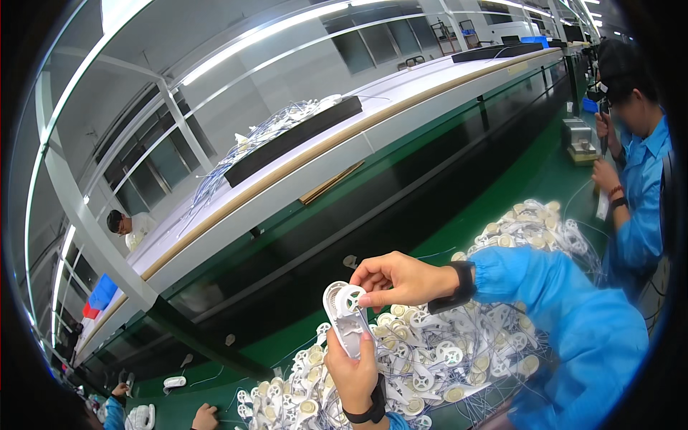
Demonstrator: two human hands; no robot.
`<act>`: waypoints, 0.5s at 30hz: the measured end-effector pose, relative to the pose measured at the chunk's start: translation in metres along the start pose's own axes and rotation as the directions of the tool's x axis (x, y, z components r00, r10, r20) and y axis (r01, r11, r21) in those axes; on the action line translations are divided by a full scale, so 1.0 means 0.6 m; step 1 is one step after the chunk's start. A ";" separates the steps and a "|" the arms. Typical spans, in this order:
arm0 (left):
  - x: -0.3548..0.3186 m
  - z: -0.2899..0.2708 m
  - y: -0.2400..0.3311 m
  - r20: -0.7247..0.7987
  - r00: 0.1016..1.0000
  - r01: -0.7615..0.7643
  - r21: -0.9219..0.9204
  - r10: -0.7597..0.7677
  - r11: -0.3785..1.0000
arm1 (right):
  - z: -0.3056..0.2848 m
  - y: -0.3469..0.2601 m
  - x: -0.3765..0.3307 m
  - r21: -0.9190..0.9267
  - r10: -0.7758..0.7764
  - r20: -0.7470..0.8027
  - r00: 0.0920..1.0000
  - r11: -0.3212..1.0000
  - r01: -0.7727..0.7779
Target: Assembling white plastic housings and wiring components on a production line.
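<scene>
Shell (pixel 349 331), white and oblong, stands tilted at the 6 o'clock side of the view, raised above the bench (pixel 175 410) with its hollow side facing up. The left hand (pixel 352 369) grips its lower end, thumb along the near right edge and fingers curled round the other side. From 2 o'clock of the shell comes the right hand (pixel 410 279), thumb and forefinger pinching the edge of a white spoked disc (pixel 353 302) at the shell's upper end (the fingertips cover part of the contact). Each wrist wears a black band (pixel 462 281), and the right arm a blue sleeve (pixel 573 308).

At 4 o'clock of the shell spreads a heap (pixel 444 356) of white parts, cream rounds and thin wires, reaching behind the left hand toward 7 o'clock. A second pile (pixel 527 223) lies at 2 o'clock, near a co-worker (pixel 648 158) in blue. At 8 o'clock a small white piece (pixel 174 382) lies on the green surface, and another person's hand (pixel 205 417) shows at the lower edge. Near 11 o'clock, a black strip (pixel 297 141) borders more wired parts (pixel 287 118).
</scene>
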State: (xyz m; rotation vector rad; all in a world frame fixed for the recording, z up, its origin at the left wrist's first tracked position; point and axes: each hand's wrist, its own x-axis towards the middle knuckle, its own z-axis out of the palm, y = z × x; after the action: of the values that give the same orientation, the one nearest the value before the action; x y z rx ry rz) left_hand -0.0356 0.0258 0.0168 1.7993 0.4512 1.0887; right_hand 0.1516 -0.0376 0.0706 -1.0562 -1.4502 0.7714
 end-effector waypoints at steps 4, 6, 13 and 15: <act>0.004 0.002 -0.009 0.007 1.000 -0.006 0.050 0.006 0.999 | -0.004 -0.002 0.002 -0.178 -0.148 -0.044 0.988 0.974 0.138; 0.002 0.002 -0.009 -0.005 1.000 -0.018 0.068 0.018 0.997 | -0.005 -0.005 0.002 -0.397 -0.284 -0.023 0.959 0.883 0.252; 0.003 0.007 -0.010 -0.019 0.999 -0.040 0.046 0.041 0.998 | -0.008 0.002 -0.001 -0.275 -0.184 0.002 0.983 0.945 0.178; 0.003 0.006 -0.016 -0.016 0.999 -0.031 0.064 0.032 0.997 | -0.008 0.003 -0.002 -0.289 -0.176 -0.003 0.984 0.943 0.168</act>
State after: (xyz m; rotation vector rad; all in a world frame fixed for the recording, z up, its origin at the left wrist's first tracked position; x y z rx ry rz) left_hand -0.0305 0.0298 0.0085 1.8595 0.4739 1.1238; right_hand 0.1566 -0.0384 0.0689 -1.1345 -1.6394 0.4258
